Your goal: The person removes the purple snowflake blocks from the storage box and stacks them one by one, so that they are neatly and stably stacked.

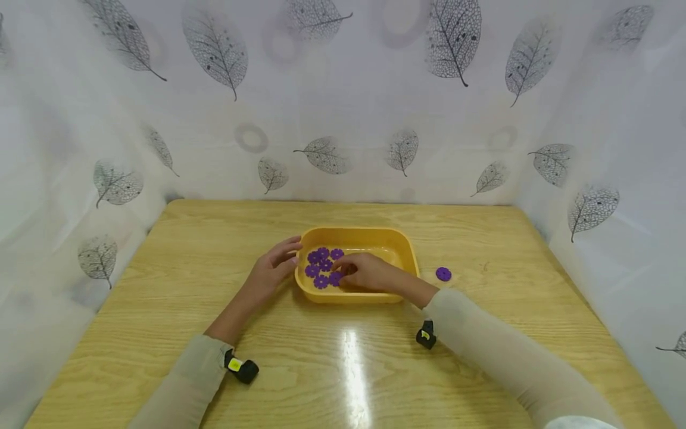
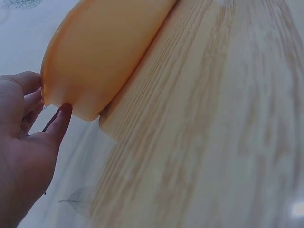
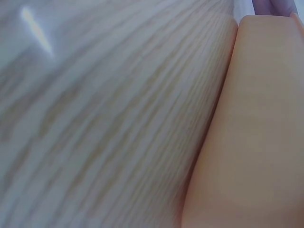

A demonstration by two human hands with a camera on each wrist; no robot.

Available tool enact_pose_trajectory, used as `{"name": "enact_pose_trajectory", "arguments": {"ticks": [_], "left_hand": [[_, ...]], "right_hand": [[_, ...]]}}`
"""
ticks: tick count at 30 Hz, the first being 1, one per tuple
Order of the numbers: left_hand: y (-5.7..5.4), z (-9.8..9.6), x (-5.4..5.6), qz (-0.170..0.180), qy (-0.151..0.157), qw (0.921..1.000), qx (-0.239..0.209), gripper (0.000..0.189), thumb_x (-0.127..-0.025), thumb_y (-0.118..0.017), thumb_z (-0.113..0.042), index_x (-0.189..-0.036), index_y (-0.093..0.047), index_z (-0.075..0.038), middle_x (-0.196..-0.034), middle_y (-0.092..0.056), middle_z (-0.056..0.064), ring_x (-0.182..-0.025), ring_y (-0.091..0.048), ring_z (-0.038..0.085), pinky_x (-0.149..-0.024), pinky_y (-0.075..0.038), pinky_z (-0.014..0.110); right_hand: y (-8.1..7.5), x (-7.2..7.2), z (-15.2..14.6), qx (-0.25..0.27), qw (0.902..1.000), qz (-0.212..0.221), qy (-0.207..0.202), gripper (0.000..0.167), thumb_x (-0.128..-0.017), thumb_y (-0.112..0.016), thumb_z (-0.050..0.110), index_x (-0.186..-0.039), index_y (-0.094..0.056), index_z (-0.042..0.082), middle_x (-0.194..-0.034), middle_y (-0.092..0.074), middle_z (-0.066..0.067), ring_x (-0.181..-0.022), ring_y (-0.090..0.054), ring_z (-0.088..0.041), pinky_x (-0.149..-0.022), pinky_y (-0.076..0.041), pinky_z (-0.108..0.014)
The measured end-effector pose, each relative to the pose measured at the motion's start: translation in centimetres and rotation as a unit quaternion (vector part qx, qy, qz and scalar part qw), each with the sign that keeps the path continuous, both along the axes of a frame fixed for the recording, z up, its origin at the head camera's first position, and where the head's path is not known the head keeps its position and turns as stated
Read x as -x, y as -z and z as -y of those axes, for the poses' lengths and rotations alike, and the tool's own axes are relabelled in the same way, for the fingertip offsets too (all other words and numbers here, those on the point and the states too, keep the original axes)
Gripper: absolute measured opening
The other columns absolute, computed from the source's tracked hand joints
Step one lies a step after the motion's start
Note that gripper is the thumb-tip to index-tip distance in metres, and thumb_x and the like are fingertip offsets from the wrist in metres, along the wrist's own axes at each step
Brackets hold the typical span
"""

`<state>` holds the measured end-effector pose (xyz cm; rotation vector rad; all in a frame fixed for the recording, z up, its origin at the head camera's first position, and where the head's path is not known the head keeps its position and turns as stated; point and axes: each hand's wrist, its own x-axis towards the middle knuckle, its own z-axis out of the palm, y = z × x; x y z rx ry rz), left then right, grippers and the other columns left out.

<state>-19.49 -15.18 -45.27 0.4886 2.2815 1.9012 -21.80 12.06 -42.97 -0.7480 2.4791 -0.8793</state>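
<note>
Left hand (image 1: 268, 273) was loosely spread, fingertips touching the left end of the yellow tray (image 1: 359, 237), mid-frame. Right hand (image 1: 365, 271) was inside, fingers bent down at purple flowers (image 1: 325, 265); couldn't tell if any gripped. 1 loose flower (image 1: 443, 274) lay right of centre.

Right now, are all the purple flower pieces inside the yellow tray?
No, one purple flower piece lies on the table, right of the tray.
</note>
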Motion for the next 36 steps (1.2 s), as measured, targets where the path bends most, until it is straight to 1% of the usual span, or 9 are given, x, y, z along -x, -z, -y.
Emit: {"name": "enact_pose_trajectory", "arguments": {"ticks": [3, 6, 11, 16, 22, 28, 33, 35, 36], "left_hand": [[0.0, 0.0, 0.1, -0.002, -0.001, 1.0000, 0.002, 0.043, -0.105, -0.055, -0.025, -0.143, -0.054, -0.004, -0.162, -0.036, 0.004, -0.140, -0.047, 0.034, -0.112, -0.045, 0.028], [0.0, 0.0, 0.1, -0.003, -0.001, 1.0000, 0.004, 0.043, -0.105, -0.055, -0.025, -0.143, -0.053, -0.004, -0.162, -0.036, 0.005, -0.140, -0.047, 0.035, -0.112, -0.046, 0.028], [0.0, 0.1, 0.1, -0.004, -0.002, 1.0000, 0.006, 0.043, -0.106, -0.054, -0.025, -0.143, -0.053, -0.004, -0.162, -0.036, 0.004, -0.139, -0.048, 0.035, -0.110, -0.047, 0.026], [-0.1, 0.2, 0.1, -0.001, -0.005, 1.0000, 0.007, 0.042, -0.106, -0.054, -0.026, -0.143, -0.054, -0.006, -0.162, -0.036, 0.002, -0.139, -0.048, 0.033, -0.111, -0.047, 0.029], [-0.1, 0.2, 0.2, -0.001, -0.005, 1.0000, 0.006, 0.042, -0.105, -0.055, -0.026, -0.142, -0.054, -0.006, -0.162, -0.037, 0.002, -0.139, -0.048, 0.033, -0.113, -0.045, 0.033], [-0.2, 0.1, 0.2, -0.003, -0.004, 1.0000, 0.003, 0.042, -0.105, -0.055, -0.025, -0.142, -0.054, -0.005, -0.162, -0.037, 0.003, -0.139, -0.048, 0.034, -0.110, -0.047, 0.026], [0.1, -0.1, 0.2, 0.000, -0.009, 0.9999, 0.005, 0.042, -0.105, -0.056, -0.025, -0.142, -0.055, -0.005, -0.161, -0.038, 0.003, -0.138, -0.049, 0.033, -0.112, -0.046, 0.030], [0.2, -0.1, 0.1, -0.002, -0.010, 0.9999, 0.007, 0.042, -0.105, -0.056, -0.026, -0.142, -0.055, -0.005, -0.161, -0.038, 0.003, -0.138, -0.050, 0.033, -0.112, -0.046, 0.033], [0.2, -0.1, 0.1, -0.002, -0.010, 0.9999, 0.006, 0.043, -0.105, -0.056, -0.026, -0.142, -0.055, -0.005, -0.161, -0.038, 0.003, -0.137, -0.050, 0.033, -0.112, -0.046, 0.032]], "right_hand": [[0.0, 0.0, 0.0, 0.003, 1.0000, 0.005, 0.002, 0.035, -0.093, -0.075, 0.020, -0.127, -0.068, 0.015, -0.104, -0.071, 0.002, -0.094, -0.064, -0.012, -0.086, -0.057, -0.027], [0.2, 0.2, 0.1, 0.003, 1.0000, 0.006, -0.005, 0.037, -0.090, -0.077, 0.020, -0.126, -0.068, 0.014, -0.103, -0.070, 0.002, -0.092, -0.064, -0.010, -0.084, -0.057, -0.026], [0.2, 0.3, 0.3, -0.006, 0.9997, -0.009, -0.022, 0.036, -0.090, -0.077, 0.017, -0.125, -0.069, 0.012, -0.106, -0.070, 0.001, -0.092, -0.063, -0.010, -0.083, -0.056, -0.024], [0.1, 0.3, 0.4, -0.012, 0.9994, -0.018, -0.026, 0.035, -0.090, -0.077, 0.015, -0.124, -0.069, 0.010, -0.109, -0.068, -0.002, -0.094, -0.062, -0.012, -0.084, -0.056, -0.024], [-0.1, 0.3, 0.4, -0.007, 0.9997, -0.014, -0.019, 0.035, -0.090, -0.076, 0.014, -0.124, -0.069, 0.009, -0.111, -0.069, -0.003, -0.095, -0.063, -0.012, -0.084, -0.056, -0.024], [-0.1, 0.3, 0.1, 0.004, 0.9999, -0.012, -0.005, 0.033, -0.091, -0.076, 0.014, -0.123, -0.069, 0.010, -0.108, -0.069, -0.001, -0.097, -0.064, -0.012, -0.087, -0.057, -0.026], [-0.1, 0.5, -0.4, 0.010, 0.9996, -0.027, 0.004, 0.035, -0.090, -0.077, 0.016, -0.123, -0.069, 0.011, -0.102, -0.068, 0.001, -0.093, -0.062, -0.012, -0.083, -0.056, -0.026], [-0.3, 0.4, -0.7, 0.017, 0.9993, -0.033, 0.011, 0.037, -0.089, -0.078, 0.017, -0.124, -0.069, 0.011, -0.101, -0.067, 0.002, -0.092, -0.061, -0.012, -0.082, -0.055, -0.026], [-0.5, 0.2, -0.8, 0.022, 0.9991, -0.033, 0.015, 0.037, -0.089, -0.078, 0.017, -0.124, -0.069, 0.011, -0.101, -0.067, 0.002, -0.093, -0.060, -0.013, -0.082, -0.055, -0.027]]}}
